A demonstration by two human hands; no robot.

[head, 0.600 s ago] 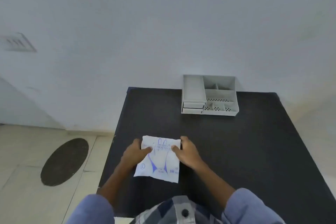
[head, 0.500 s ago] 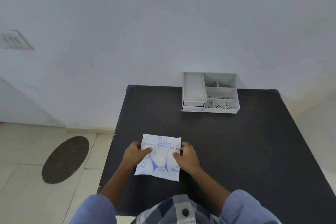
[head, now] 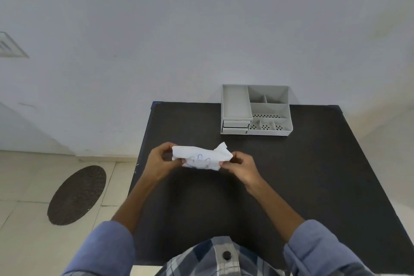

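Note:
A white plastic packet [head: 201, 155] with a blue printed glove drawing hangs crumpled above the black table [head: 302, 175], held between both hands. My left hand [head: 160, 161] pinches its left end with thumb and fingers. My right hand [head: 240, 167] pinches its right end. The packet is tipped so that mostly its upper edge shows.
A grey plastic organiser [head: 255, 110] with several compartments and small drawers stands at the table's back edge against the white wall. A dark oval mat [head: 77, 195] lies on the tiled floor to the left of the table.
The packet lay flat on the table under both hands; both hands have lifted it off the table and moved it away from me, and it is now folded and crumpled.

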